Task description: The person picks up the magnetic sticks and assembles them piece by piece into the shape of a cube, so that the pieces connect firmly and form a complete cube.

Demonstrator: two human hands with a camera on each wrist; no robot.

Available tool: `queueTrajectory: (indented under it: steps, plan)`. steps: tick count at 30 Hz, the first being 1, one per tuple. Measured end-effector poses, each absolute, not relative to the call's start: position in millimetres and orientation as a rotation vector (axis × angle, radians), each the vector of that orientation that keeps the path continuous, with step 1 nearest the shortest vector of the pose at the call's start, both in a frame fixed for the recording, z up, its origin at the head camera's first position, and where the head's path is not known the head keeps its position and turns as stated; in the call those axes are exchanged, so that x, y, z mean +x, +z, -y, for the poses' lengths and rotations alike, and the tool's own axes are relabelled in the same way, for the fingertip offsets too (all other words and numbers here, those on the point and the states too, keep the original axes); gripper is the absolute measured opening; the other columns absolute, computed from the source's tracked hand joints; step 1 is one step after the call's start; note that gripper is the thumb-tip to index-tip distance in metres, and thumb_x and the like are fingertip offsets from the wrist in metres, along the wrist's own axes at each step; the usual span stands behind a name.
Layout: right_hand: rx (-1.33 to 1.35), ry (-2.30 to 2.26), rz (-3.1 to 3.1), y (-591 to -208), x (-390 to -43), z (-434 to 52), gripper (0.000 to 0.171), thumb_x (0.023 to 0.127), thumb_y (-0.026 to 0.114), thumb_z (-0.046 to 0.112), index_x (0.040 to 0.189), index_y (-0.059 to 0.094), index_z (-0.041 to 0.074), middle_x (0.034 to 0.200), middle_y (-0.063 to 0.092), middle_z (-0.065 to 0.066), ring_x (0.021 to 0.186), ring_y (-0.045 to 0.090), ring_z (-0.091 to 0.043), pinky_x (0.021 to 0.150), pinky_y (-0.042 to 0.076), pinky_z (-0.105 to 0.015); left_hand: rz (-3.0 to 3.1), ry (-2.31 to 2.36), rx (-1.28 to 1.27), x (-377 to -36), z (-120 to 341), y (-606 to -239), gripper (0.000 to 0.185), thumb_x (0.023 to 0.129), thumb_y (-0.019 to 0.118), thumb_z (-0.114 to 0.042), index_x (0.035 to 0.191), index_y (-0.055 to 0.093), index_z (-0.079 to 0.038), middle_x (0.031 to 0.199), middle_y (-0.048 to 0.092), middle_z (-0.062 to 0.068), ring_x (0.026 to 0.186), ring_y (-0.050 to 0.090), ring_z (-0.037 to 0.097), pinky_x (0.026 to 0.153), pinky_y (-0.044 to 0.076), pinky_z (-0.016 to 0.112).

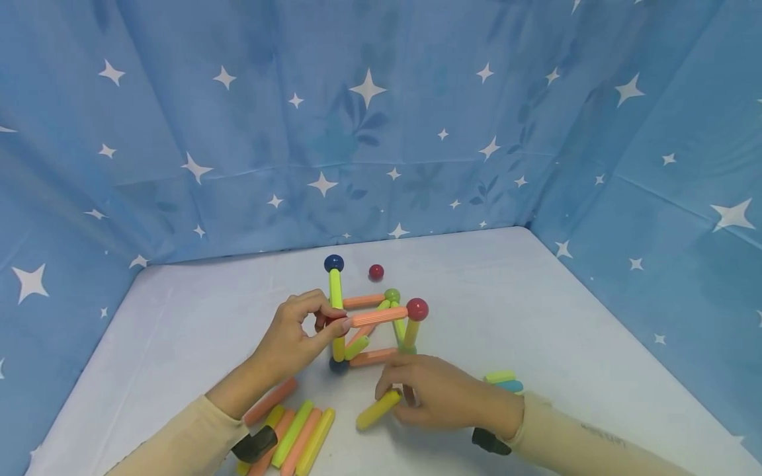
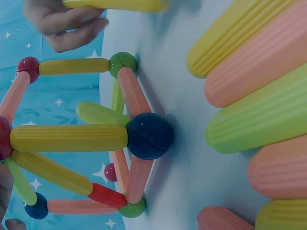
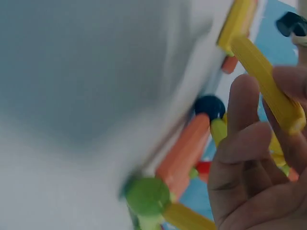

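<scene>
A frame of ribbed rods and balls stands on the table, with a navy ball [image 2: 150,136] and a green ball [image 2: 123,64] at its base. My left hand [image 1: 297,330] pinches its upper front-left corner, where a red ball is mostly hidden behind the fingers. From there an orange rod [image 1: 379,317] runs across to another red ball [image 1: 417,309]. In front of the frame, my right hand [image 1: 437,390] holds a loose yellow rod [image 1: 376,411] between thumb and fingers. The right wrist view shows that yellow rod [image 3: 261,76] slanting out past the fingertips.
Several loose yellow, orange and green rods [image 1: 303,437] lie side by side at the front left, partly under the left wrist. A green rod [image 1: 500,376] and a blue rod [image 1: 510,386] lie beyond the right forearm. One loose red ball [image 1: 376,272] sits behind the frame. Starry blue cloth [image 1: 381,132] hangs around the table.
</scene>
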State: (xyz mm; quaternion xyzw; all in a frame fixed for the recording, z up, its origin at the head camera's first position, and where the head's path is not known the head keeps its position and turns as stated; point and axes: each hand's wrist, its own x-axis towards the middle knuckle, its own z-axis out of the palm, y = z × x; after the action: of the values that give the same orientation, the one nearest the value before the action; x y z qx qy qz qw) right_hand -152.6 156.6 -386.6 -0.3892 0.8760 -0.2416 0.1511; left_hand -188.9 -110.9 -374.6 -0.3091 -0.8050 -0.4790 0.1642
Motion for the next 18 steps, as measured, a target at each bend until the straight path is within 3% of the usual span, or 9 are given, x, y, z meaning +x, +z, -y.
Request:
queueTrajectory:
  steps: [3,9,15,18]
  plan:
    - [-0.973,-1.017,-2.369,-390,-153,-156,0.025,0.089,0.075,0.013,0.110,0.070,0.026,0.111,0.065,0.016,0.082,0.065,-0.005,0.074,0.055,-0.025,2.298,-1.368,-0.886,-189,111,-374,0.013,0.090,0.080,-0.023,0.086,0.069,-0.029,0.074,0.053,-0.014,0.070,0.050,0.009,0.074,0.033,0.036]
    - [-0.649,-1.398,-2.063,-395,-148,-154,0.019,0.093,0.072,0.012,0.112,0.068,0.013,0.113,0.071,0.003,0.080,0.074,-0.023,0.052,0.051,-0.025,2.299,-1.354,-0.895,-190,112,-375,0.012,0.091,0.079,-0.024,0.088,0.069,-0.030,0.075,0.054,-0.014,0.070,0.051,0.009,0.074,0.033,0.036]
    - [-0.629,-1.431,-2.125,-397,-146,-154,0.043,0.099,0.068,0.024,0.138,0.053,0.010,0.099,0.074,0.000,0.070,0.072,-0.028,0.052,0.051,-0.029,2.280,-1.350,-0.900,-191,111,-376,0.011,0.090,0.080,-0.023,0.088,0.070,-0.029,0.075,0.054,-0.015,0.069,0.050,0.008,0.073,0.033,0.035]
    - [-0.651,-1.404,-2.235,-399,-145,-155,0.048,0.099,0.068,0.030,0.137,0.045,0.012,0.090,0.073,0.002,0.060,0.069,-0.027,0.055,0.051,-0.028,2.275,-1.356,-0.901,-191,111,-376,0.011,0.090,0.080,-0.023,0.088,0.070,-0.028,0.075,0.053,-0.015,0.069,0.050,0.008,0.072,0.033,0.035]
